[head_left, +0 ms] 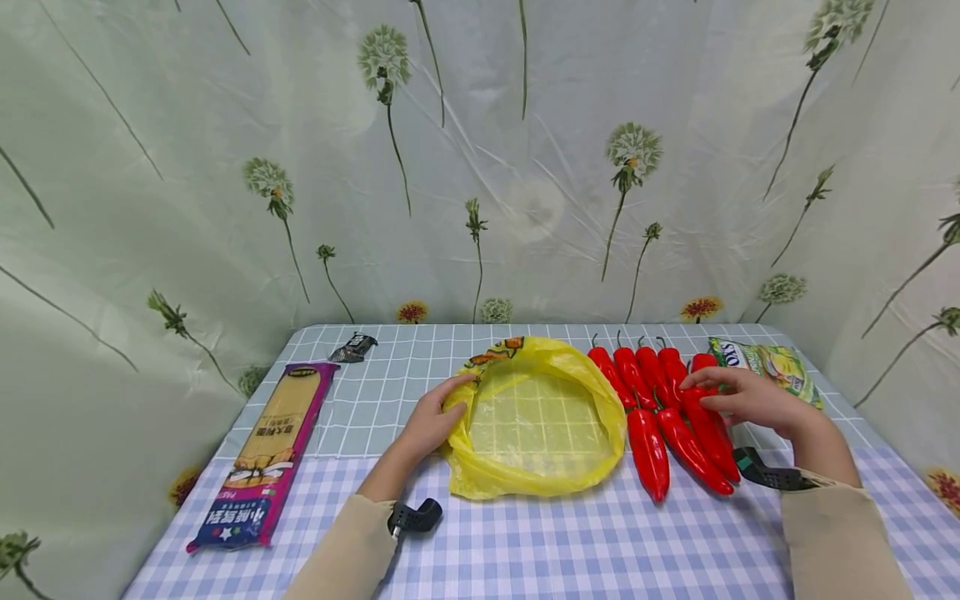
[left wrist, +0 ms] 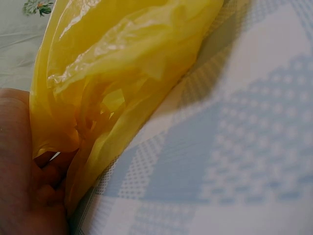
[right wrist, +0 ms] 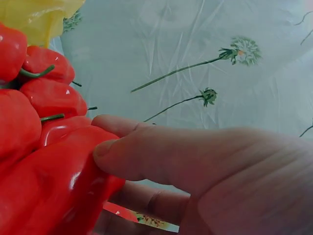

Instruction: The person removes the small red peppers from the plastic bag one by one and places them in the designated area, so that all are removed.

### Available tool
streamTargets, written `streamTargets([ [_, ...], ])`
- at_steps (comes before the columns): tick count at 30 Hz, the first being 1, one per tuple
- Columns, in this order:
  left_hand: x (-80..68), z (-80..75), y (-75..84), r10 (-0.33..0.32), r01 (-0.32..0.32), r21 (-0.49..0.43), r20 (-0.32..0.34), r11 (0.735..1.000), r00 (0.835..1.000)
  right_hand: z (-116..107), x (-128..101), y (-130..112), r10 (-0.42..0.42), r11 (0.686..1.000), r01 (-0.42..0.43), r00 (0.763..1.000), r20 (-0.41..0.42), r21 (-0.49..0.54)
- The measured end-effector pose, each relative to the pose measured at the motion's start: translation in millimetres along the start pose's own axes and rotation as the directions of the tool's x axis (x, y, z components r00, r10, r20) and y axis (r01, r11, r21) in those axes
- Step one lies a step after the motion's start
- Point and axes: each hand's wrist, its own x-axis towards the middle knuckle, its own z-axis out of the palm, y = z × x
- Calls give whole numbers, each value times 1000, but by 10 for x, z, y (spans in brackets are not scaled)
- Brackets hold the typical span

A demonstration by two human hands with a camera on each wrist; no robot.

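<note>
A yellow plastic bag (head_left: 517, 485) lies with its mouth spread in a wide ring, the checked cloth visible through it. My left hand (head_left: 438, 417) holds the left side of its rim, thumb and fingers on either side of the film (left wrist: 122, 63) in the left wrist view. To the right of the bag lie several red peppers (head_left: 648, 454) in two rows, green stems pointing away. My right hand (head_left: 757, 402) grips the rightmost near red pepper (right wrist: 58, 181), thumb on top and fingers along its far side, partly hidden.
A long pasta packet (head_left: 273, 433) lies at the left of the table. Behind it is a small black wrapper (head_left: 354, 347). A green packet (head_left: 780, 371) sits behind my right hand. A flowered curtain (head_left: 525, 167) hangs along the back and sides.
</note>
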Motion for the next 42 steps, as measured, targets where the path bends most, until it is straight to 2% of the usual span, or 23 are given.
streamTargets([
  [6,6,1,0,7,-7,6,-3,1000,1000,-3,0,32,17,1000,-17,1000,6,-11],
  [20,3,5,4,-10,10,-2,6,1000,1000,-7,-10,15,-18,998,17,1000,-18,-56],
  [27,8,12,-9,-23,23,-9,16,1000,1000,33,7,-68,-8,998,2,995,-96,-64],
  [35,-4,-38,-28,-16,16,-27,3,1000,1000,138,100,-229,-42,992,22,985,-170,-121],
  [39,-8,-53,-47,2,-3,-40,-18,999,1000,220,134,-349,-80,990,53,972,-222,-128],
  [42,-19,-53,-67,20,-22,-41,-37,999,999,330,159,-441,-136,985,101,953,-270,-141],
])
